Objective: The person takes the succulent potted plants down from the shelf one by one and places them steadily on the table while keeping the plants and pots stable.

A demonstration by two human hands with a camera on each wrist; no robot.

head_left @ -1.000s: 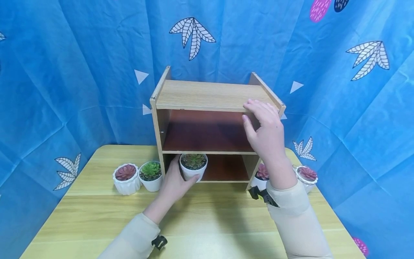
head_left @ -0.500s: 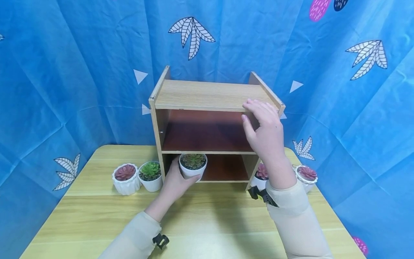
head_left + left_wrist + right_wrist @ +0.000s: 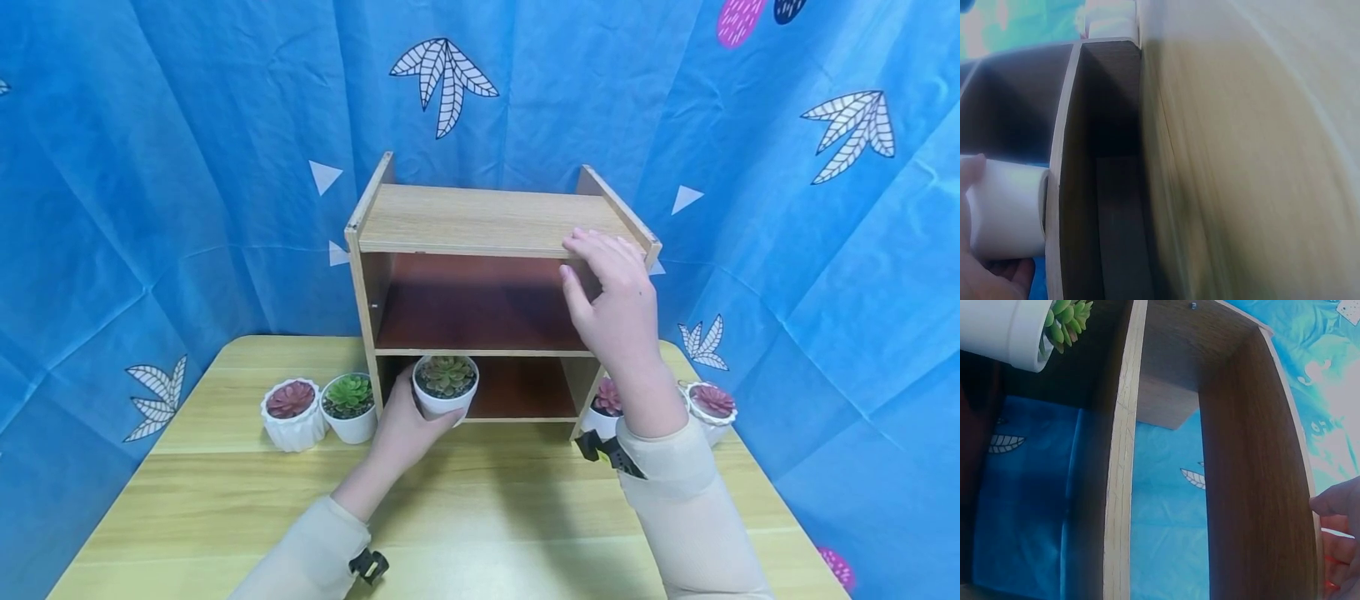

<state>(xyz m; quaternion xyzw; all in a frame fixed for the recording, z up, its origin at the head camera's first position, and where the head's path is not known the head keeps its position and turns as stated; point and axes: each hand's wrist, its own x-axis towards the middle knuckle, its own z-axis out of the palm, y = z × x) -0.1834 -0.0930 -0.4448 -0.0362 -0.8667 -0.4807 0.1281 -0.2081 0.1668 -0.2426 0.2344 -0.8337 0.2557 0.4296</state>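
Observation:
My left hand (image 3: 405, 421) grips a white pot with a green succulent (image 3: 446, 390) by its side, thumb across the front. It is held at the left part of the lower opening of a small wooden shelf unit (image 3: 487, 221). In the left wrist view the pot (image 3: 1007, 209) lies between fingers and thumb; the right wrist view shows its leaves (image 3: 1069, 324). My right hand (image 3: 618, 304) rests on the right part of the top board's front edge, fingers extended over the board and thumb apart below them.
Left of the shelf unit stand a ribbed white pot with a red succulent (image 3: 292, 414) and a smooth one with a bright green succulent (image 3: 349, 408). Two pink-red potted succulents, a nearer one (image 3: 606, 408) and another (image 3: 712, 412), flank my right forearm. Blue patterned cloth (image 3: 247, 167) hangs behind the wooden table (image 3: 480, 517).
The potted succulent in my left hand has shifted slightly left, and more of its plant shows below the middle board. My right hand stays where it was on the shelf unit.

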